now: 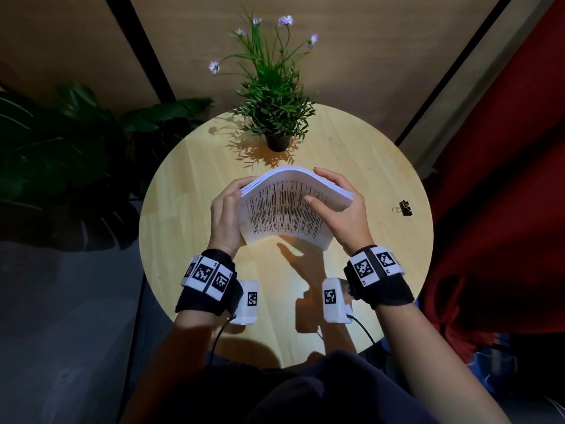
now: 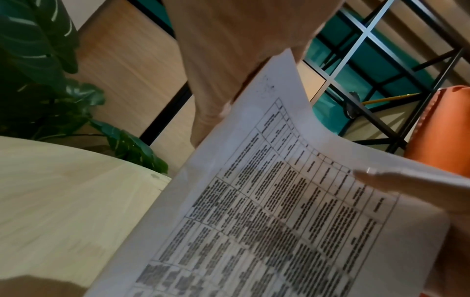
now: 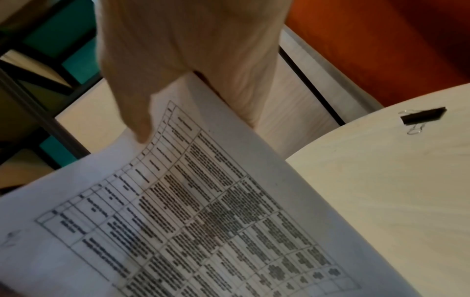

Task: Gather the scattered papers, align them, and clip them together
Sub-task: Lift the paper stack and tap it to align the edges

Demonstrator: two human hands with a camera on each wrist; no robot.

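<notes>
**Squaring the stack before the clip goes on**

While the papers (image 1: 290, 206) are held off the table (image 1: 189, 228) near its middle, they bow upward into an arch, printed table facing the person. The left hand (image 1: 226, 215) grasps the stack's left edge, fingers curled behind it; the right hand (image 1: 339, 206) grasps the right edge, thumb pressed on the top sheet and fingers wrapped over the far side. The sheets look gathered, but at the left edge they fan slightly, so the step in hand seems to be alignment.

To do it well, the person would probably loosen both grips enough for the sheets to slide, stand the stack on one edge and tap it on the table, then turn it and tap a second edge. Squeezing hard while the stack is bowed would likely lock the stagger in. Once it is flush, one hand should pinch the stack firmly near the edge to be clipped, so nothing shifts while the other reaches for the clip (image 1: 404, 208), which lies well apart on the right of the table. A plant (image 1: 276, 96) stands at the far side, clear of the work.
</notes>
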